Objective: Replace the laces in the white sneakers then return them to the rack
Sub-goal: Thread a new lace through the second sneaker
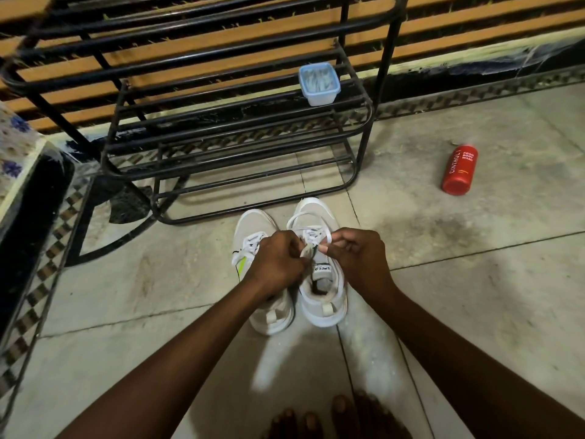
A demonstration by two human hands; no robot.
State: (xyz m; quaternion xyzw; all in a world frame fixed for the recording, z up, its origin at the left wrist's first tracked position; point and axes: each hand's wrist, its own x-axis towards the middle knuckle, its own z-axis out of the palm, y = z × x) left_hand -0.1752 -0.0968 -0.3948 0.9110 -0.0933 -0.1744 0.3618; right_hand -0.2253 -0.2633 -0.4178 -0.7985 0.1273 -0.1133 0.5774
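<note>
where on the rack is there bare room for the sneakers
Rack tiers below the plastic container are bare; its own tier is free leftward. Bare floor lies between rack and red bottle. Crowded: left hand and right hand pinching the right sneaker's lace.

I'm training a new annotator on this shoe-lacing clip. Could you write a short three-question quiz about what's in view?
1. True or false: the left sneaker and right sneaker stand on the rack.
2. The left hand and right hand both pinch a lace. Whose is it? A: right sneaker. B: left sneaker. C: neither.
3. What stands on a rack shelf?

Key: 1 false, both are on the floor in front of it. 2 A. 3 the blue-lidded container.
</note>
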